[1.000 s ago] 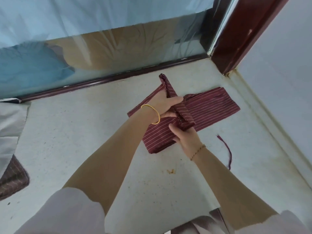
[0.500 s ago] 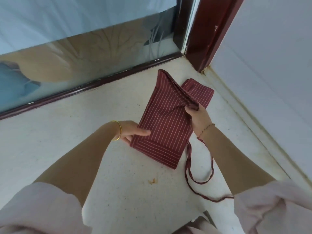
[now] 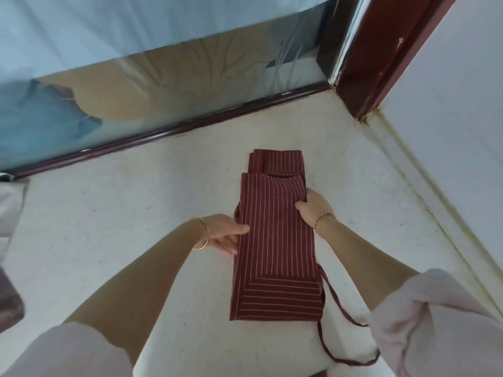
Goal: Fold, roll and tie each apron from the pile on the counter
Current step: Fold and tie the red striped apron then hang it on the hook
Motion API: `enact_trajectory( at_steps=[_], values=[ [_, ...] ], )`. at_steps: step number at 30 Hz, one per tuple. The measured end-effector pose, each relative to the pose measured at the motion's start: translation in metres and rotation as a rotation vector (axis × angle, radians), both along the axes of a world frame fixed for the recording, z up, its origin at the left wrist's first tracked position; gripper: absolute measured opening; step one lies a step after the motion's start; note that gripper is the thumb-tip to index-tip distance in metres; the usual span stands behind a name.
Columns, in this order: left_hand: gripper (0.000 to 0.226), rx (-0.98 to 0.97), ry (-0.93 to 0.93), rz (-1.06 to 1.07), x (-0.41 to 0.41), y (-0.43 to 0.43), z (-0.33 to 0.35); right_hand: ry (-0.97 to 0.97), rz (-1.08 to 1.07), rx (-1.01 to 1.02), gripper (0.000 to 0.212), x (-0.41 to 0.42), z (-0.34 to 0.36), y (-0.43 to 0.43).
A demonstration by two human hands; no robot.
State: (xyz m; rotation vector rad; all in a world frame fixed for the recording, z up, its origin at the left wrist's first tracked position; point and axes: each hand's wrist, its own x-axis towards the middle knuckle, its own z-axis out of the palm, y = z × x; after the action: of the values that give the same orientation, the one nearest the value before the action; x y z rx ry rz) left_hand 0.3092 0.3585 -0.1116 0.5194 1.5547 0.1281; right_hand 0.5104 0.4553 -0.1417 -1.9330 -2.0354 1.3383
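Right hand [image 3: 313, 210] pinches the apron [image 3: 275, 254] edge, left hand [image 3: 226, 235] lies flat-fingered opposite; I'd square both sides before rolling.

No text, label, brand, number or sign can be read anywhere here.

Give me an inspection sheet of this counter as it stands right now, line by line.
Surface: pale speckled counter, bare around the work.
Job's things: striped apron folded into a long strip, lying flat; its strap trails off the near right corner.
Clutter: cloths at the left edge, cut off by the frame.
Hands: left hand with straight fingers at the apron's left edge; right hand pinches its right edge.
Cables: nothing seen.
Surroundings: glass panel behind, dark red post in the corner, white wall to the right.
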Motion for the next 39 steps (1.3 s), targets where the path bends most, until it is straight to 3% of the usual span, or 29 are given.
enact_trajectory(
  at_steps=[2,4,6,8,13,18,22,27,35,39],
  values=[
    [0.037,0.183,0.104,0.223,0.002,0.019,-0.003,0.01,0.021,0.064,0.016,0.001,0.003,0.004],
    [0.019,0.395,0.213,0.269,0.006,0.036,-0.006,0.08,0.004,0.094,0.006,0.002,0.003,0.006],
    [0.032,0.524,0.411,0.144,0.009,0.051,-0.013,0.141,0.004,0.088,0.01,0.004,0.001,0.01],
    [0.027,0.578,0.571,0.009,0.014,0.061,-0.017,0.149,0.045,0.093,0.015,0.006,0.0,0.016],
    [0.016,0.647,0.684,-0.155,0.013,0.074,-0.026,0.155,0.015,0.116,0.014,0.006,-0.005,0.028],
    [0.014,0.69,0.659,-0.203,0.01,0.091,-0.026,0.053,-0.002,0.15,0.02,0.001,-0.012,0.04],
    [0.023,0.633,0.621,-0.005,0.01,0.097,-0.03,-0.105,0.169,0.323,0.018,-0.002,-0.015,0.044],
    [0.042,0.578,0.546,0.113,0.006,0.1,-0.03,-0.114,0.119,0.304,0.022,-0.008,-0.017,0.054],
    [0.02,0.608,0.651,0.046,0.007,0.1,-0.041,-0.202,0.108,0.275,0.022,-0.017,-0.017,0.063],
    [0.025,0.544,0.686,0.086,0.01,0.103,-0.035,-0.22,0.078,0.23,0.025,-0.019,-0.016,0.068]
  ],
)
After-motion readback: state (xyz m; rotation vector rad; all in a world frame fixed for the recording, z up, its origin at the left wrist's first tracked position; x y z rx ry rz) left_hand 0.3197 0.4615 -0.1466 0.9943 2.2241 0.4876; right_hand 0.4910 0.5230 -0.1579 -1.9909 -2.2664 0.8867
